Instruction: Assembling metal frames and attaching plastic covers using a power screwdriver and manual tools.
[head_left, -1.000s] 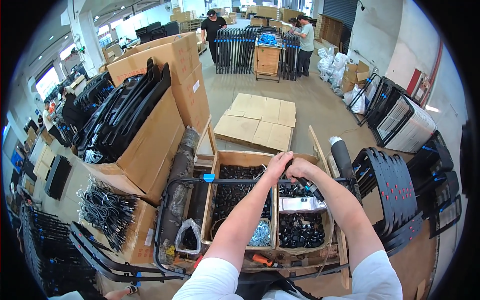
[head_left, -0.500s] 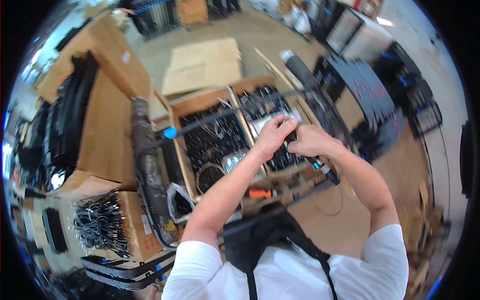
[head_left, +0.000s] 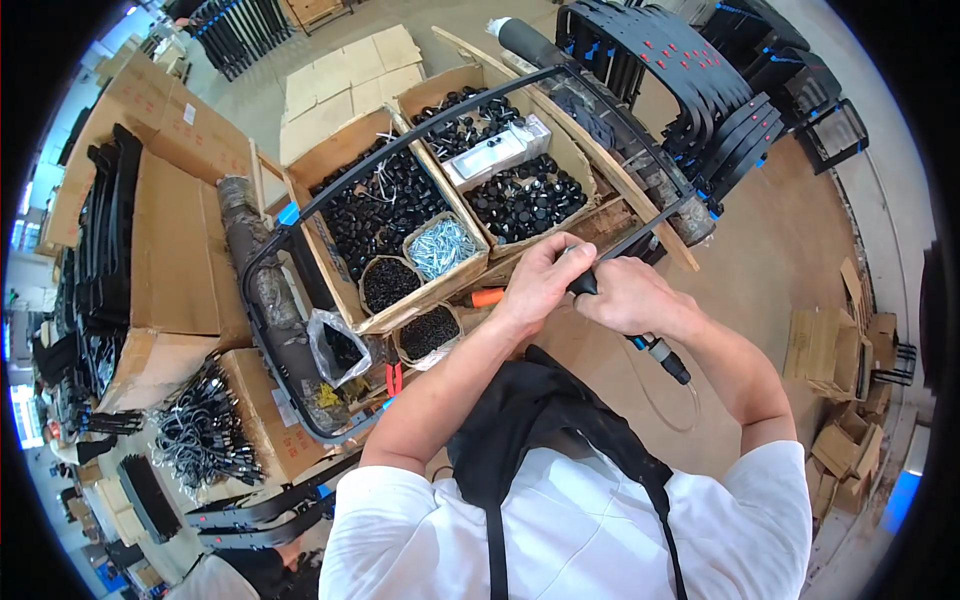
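My right hand is wrapped round a slim air screwdriver, whose metal and black rear end sticks out below the fist with a thin hose trailing from it. Against the tool's dark front end, my left hand is closed, thumb and fingers pinched; what lies inside the pinch is hidden. Both hands meet at the near right bar of a black bent-tube frame, which spans a divided box of black parts. The tool's tip and the spot on the bar are covered by my fingers.
The cardboard box holds black caps, a tub of silver screws and a tub of black screws. Padded rolls lie either side. Red-handled pliers sit nearby. Stacked black frames stand far right; a person's hand shows lower left.
The view has turned and sharpened, so the box and frame appear higher and further left. My hands stay together at the bar, the right one still gripping the air screwdriver.
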